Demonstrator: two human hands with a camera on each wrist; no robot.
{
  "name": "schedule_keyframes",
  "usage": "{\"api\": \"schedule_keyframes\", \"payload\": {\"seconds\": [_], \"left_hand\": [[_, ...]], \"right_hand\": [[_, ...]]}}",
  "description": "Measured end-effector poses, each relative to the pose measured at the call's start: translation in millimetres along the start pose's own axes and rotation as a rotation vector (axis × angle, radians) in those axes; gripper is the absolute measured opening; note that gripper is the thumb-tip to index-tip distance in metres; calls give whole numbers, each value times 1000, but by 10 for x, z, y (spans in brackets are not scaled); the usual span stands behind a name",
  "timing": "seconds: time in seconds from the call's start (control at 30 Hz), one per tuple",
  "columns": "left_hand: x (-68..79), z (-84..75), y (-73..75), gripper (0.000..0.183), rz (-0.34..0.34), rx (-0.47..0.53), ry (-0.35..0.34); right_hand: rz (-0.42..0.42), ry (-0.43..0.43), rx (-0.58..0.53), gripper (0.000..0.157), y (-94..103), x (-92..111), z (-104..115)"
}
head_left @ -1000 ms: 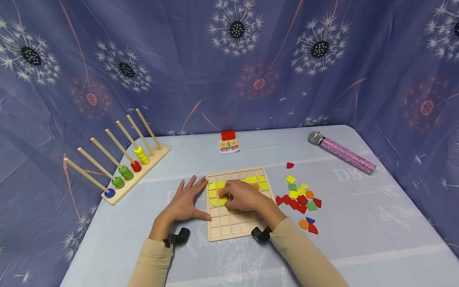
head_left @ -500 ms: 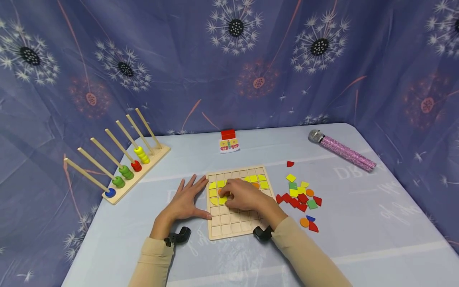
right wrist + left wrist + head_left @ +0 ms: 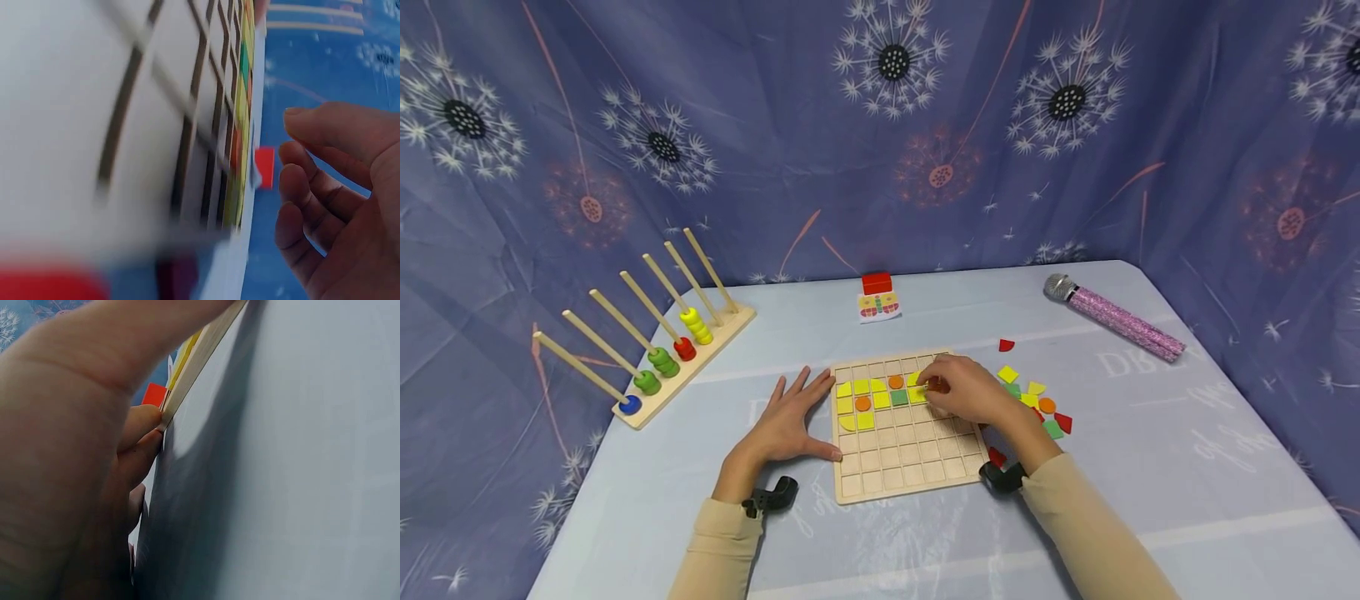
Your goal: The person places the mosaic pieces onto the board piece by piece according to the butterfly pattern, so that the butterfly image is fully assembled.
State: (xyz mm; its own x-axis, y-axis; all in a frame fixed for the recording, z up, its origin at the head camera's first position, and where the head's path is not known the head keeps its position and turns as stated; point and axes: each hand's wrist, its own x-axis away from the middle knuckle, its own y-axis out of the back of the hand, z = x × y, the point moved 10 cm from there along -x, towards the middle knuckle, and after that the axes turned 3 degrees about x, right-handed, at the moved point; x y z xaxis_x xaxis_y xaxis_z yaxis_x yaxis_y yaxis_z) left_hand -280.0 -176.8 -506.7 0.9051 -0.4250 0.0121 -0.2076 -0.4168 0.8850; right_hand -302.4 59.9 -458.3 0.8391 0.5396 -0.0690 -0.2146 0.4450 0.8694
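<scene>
A wooden grid board [image 3: 895,460] lies flat on the table, with yellow pieces, orange discs and a green square [image 3: 899,397] in its upper cells. My left hand [image 3: 786,423] rests at the board's left side, fingers spread, with the thumb and a fingertip at its edge. Over the upper right of the board hovers my right hand [image 3: 967,389], its fingers loosely bent. In the right wrist view nothing shows between those fingers, and they are apart from the board. The hand covers some yellow pieces in the head view.
Loose red, yellow, green and orange pieces [image 3: 1037,400] lie right of the board, partly behind my right forearm. Behind it stand a red block [image 3: 877,283] and a small pattern card [image 3: 879,307]. A bead abacus [image 3: 677,367] is left; a pink glittery microphone [image 3: 1112,317] lies right.
My right hand has lifted from the yellow pieces at the board's left and moved right. An orange disc and a green square are now uncovered. The left hand has stayed put.
</scene>
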Motion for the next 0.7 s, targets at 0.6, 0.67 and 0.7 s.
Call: {"api": "schedule_keyframes", "payload": {"seconds": [0.6, 0.67, 0.7], "left_hand": [[3, -3, -23, 129, -6, -2, -8], [11, -5, -19, 128, -7, 0, -5], [16, -8, -17, 128, -7, 3, -4]], "right_hand": [[-100, -424, 121, 40, 548, 568, -1111], [-81, -472, 128, 47, 536, 605, -1194], [-71, -487, 126, 49, 524, 616, -1221]]}}
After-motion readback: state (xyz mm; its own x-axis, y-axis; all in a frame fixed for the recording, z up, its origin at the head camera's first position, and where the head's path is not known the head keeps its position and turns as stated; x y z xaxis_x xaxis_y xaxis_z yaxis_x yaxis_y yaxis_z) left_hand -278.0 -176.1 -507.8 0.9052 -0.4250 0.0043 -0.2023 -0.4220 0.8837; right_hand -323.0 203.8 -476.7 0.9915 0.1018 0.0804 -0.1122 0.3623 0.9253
